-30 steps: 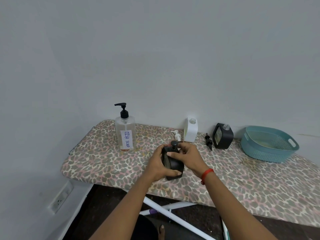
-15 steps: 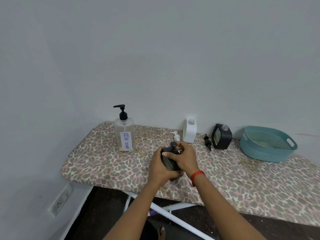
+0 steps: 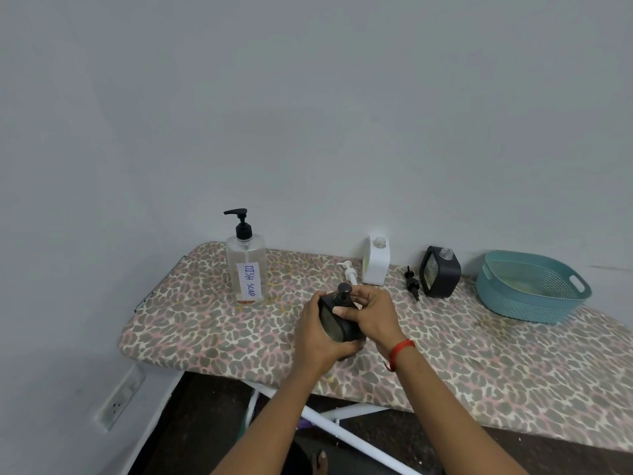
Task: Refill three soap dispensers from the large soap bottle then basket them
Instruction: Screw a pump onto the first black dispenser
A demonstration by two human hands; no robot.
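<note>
Both hands clasp a squat, rounded black dispenser (image 3: 337,323): left hand (image 3: 317,334) wraps its body, right hand (image 3: 371,315) grips the top, pump (image 3: 343,292) pointing up.

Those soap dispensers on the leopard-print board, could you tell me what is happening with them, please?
A person's left hand steadies a small black soap dispenser while the right hand grips its pump top. A white dispenser and another black dispenser stand open by the wall, pumps lying beside them. The teal plastic basket holds no dispensers yet.

Head-worn camera looks forward and down, near the hands (image 3: 349,323).
</note>
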